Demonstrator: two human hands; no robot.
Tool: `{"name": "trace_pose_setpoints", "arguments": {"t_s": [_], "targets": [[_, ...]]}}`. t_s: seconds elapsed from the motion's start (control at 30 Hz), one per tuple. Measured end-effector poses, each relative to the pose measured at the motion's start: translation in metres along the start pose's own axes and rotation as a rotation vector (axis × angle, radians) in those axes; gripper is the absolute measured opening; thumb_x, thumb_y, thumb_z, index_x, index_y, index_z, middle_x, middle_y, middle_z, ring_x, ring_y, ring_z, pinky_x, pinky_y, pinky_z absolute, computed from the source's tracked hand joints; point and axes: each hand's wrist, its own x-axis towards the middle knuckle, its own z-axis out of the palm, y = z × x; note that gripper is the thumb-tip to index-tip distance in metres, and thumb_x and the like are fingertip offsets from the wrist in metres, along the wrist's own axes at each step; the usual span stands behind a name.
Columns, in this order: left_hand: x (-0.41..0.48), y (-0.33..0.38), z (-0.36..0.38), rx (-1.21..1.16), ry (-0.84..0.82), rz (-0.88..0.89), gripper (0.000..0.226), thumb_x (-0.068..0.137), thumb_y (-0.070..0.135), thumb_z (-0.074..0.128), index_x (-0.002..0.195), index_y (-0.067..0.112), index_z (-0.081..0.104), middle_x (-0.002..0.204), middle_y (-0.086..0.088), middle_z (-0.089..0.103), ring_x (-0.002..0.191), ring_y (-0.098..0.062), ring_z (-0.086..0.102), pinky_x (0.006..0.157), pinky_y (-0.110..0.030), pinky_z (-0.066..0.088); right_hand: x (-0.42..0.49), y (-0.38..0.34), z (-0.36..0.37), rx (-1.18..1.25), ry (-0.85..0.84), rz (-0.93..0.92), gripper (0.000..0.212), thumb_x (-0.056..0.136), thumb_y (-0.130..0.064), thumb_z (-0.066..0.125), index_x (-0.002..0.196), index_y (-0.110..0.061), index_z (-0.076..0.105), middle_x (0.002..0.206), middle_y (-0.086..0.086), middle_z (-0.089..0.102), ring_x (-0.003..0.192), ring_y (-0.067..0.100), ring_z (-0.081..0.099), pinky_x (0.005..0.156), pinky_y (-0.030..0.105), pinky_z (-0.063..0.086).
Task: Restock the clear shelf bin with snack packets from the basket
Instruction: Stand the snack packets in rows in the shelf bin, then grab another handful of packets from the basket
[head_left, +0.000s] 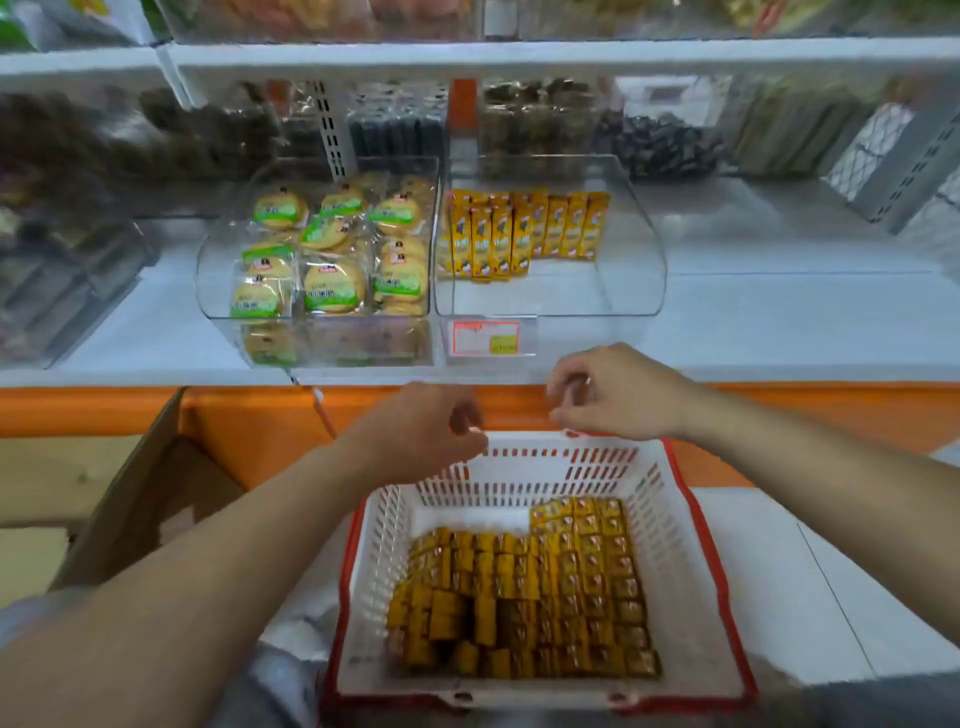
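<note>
Many packets (524, 587) lie below left hand (415, 431) and right hand (618, 395) fingers (563, 400), untouched.

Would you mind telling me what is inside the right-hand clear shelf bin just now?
Yellow snack packets stand upright in rows across the back and left of the clear bin; its front-right floor is bare. Whether more packets lie behind those rows cannot be seen.
</note>
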Motion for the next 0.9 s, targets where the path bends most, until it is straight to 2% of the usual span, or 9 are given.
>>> {"name": "trace_pose_setpoints", "arguments": {"t_s": [0.13,0.23,0.33,0.43,0.6,0.67,0.73,0.8,0.9], "targets": [[0.009,-0.018,0.075,0.079,-0.209,-0.099,0.029,0.091,0.038,0.07,0.116,0.023,0.069,0.114,0.003,0.072,0.096,-0.016,0.065,0.084,-0.031,0.054,-0.008,0.052,0.072,0.054,-0.155,0.189,0.017,0.083,-0.026,0.074,0.097,-0.016,0.072,0.091,-0.003,0.072,0.085,0.013,0.066,0.078,0.031,0.052],[0.019,-0.035,0.134,0.059,-0.263,-0.197,0.032,0.091,0.042,0.067,0.119,0.027,0.066,0.12,0.003,0.069,0.103,-0.018,0.063,0.096,-0.037,0.053,-0.009,0.093,0.122,0.107,-0.177,0.342,0.017,0.084,-0.021,0.073,0.099,-0.014,0.069,0.096,0.001,0.069,0.091,0.019,0.064,0.075,0.028,0.049],[0.035,-0.05,0.185,-0.016,-0.308,-0.27,0.036,0.092,0.042,0.067,0.123,0.027,0.06,0.119,0.002,0.066,0.105,-0.019,0.061,0.096,-0.037,0.052,-0.008,0.128,0.166,0.233,-0.125,0.463,0.015,0.088,-0.014,0.07,0.102,-0.014,0.064,0.097,0.001,0.063,0.099,0.024,0.063,0.062,0.014,0.041],[0.054,-0.06,0.23,-0.129,-0.317,-0.319,0.043,0.092,0.04,0.067,0.13,0.023,0.057,0.125,0.0,0.062,0.112,-0.022,0.059,0.099,-0.041,0.052,-0.006,0.152,0.207,0.288,-0.067,0.574,0.032,0.087,-0.013,0.07,0.119,-0.012,0.064,0.104,0.003,0.065,0.107,0.025,0.063,0.076,0.022,0.041],[0.093,-0.056,0.29,-0.173,-0.273,-0.3,0.048,0.093,0.044,0.063,0.136,0.023,0.055,0.127,-0.001,0.064,0.115,-0.023,0.061,0.095,-0.041,0.054,-0.004,0.172,0.251,0.287,0.122,0.695,0.033,0.081,-0.011,0.067,0.114,-0.017,0.068,0.111,0.008,0.071,0.104,0.028,0.065,0.081,0.024,0.043],[0.108,-0.052,0.308,-0.173,-0.276,-0.288,0.042,0.092,0.045,0.062,0.131,0.028,0.056,0.121,0.001,0.065,0.109,-0.022,0.063,0.092,-0.042,0.055,-0.005,0.175,0.262,0.262,0.126,0.716,0.039,0.082,-0.015,0.064,0.121,-0.02,0.063,0.114,0.007,0.068,0.105,0.029,0.063,0.086,0.029,0.048],[0.119,-0.051,0.322,-0.214,-0.286,-0.304,0.047,0.091,0.046,0.063,0.133,0.029,0.052,0.125,-0.001,0.061,0.111,-0.022,0.06,0.094,-0.045,0.054,-0.004,0.176,0.269,0.227,0.096,0.721,0.043,0.083,-0.017,0.063,0.125,-0.022,0.058,0.118,0.006,0.063,0.105,0.028,0.062,0.09,0.04,0.053],[0.128,-0.054,0.331,-0.243,-0.298,-0.338,0.056,0.09,0.049,0.064,0.139,0.027,0.049,0.134,-0.006,0.055,0.117,-0.026,0.057,0.098,-0.044,0.053,0.0,0.179,0.273,0.261,0.093,0.726,0.043,0.083,-0.011,0.064,0.124,-0.019,0.057,0.116,0.006,0.063,0.101,0.026,0.063,0.086,0.045,0.056],[0.135,-0.063,0.337,-0.22,-0.308,-0.333,0.063,0.087,0.056,0.064,0.142,0.03,0.047,0.137,-0.006,0.055,0.117,-0.027,0.059,0.095,-0.041,0.052,0.004,0.186,0.275,0.347,0.105,0.723,0.039,0.081,-0.007,0.063,0.12,-0.015,0.063,0.105,0.004,0.068,0.091,0.022,0.067,0.075,0.036,0.058]]}}
